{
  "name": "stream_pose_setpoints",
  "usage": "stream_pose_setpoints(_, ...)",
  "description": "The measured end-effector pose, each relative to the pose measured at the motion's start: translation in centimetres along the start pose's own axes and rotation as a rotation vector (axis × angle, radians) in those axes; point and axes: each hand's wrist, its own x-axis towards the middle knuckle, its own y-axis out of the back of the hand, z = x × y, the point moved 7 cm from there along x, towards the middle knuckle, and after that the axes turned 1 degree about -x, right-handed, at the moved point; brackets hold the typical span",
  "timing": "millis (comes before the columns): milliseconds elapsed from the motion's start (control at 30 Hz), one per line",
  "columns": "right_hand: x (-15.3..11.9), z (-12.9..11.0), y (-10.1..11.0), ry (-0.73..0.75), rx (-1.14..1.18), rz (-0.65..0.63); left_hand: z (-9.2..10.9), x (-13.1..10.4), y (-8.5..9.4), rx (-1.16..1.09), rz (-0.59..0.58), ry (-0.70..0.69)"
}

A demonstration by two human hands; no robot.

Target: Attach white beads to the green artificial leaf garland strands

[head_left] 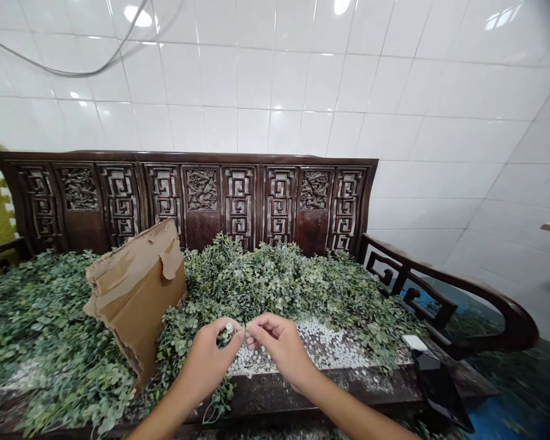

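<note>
My left hand (215, 351) is closed around a small white piece (230, 327) with some green leaves at it. Thumb and fingertips of my right hand (279, 342) are pinched together, touching the left fingertips; what they hold is too small to make out. Both hands are over the front part of a dark wooden bench. Many small white pieces (330, 345) lie scattered on the seat beside and behind the hands. Behind them is a large heap of artificial green sprigs (275, 278).
A torn cardboard sheet (142, 299) stands upright left of my hands, with more greenery (41, 318) beyond it. The carved backrest (201, 226) runs along the tiled wall. At the right are a curved armrest (495, 305), a black tablet-like object (442, 388) and a white object (415, 343).
</note>
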Motion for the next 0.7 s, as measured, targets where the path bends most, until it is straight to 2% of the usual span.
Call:
stream_pose_setpoints(200,-0.3,-0.8,0.1,-0.047,0.003,0.085,0.2,-0.3,0.5,-0.008,0.026,0.039)
stream_pose_setpoints(433,-0.5,-0.3,-0.6,-0.093,0.09,0.048,0.1,-0.4,0.5,-0.019,0.065,0.03)
stream_pose_setpoints(700,-0.5,0.4,-0.6,-0.112,0.186,0.057,0.0,-0.3,0.8,-0.072,0.105,0.089)
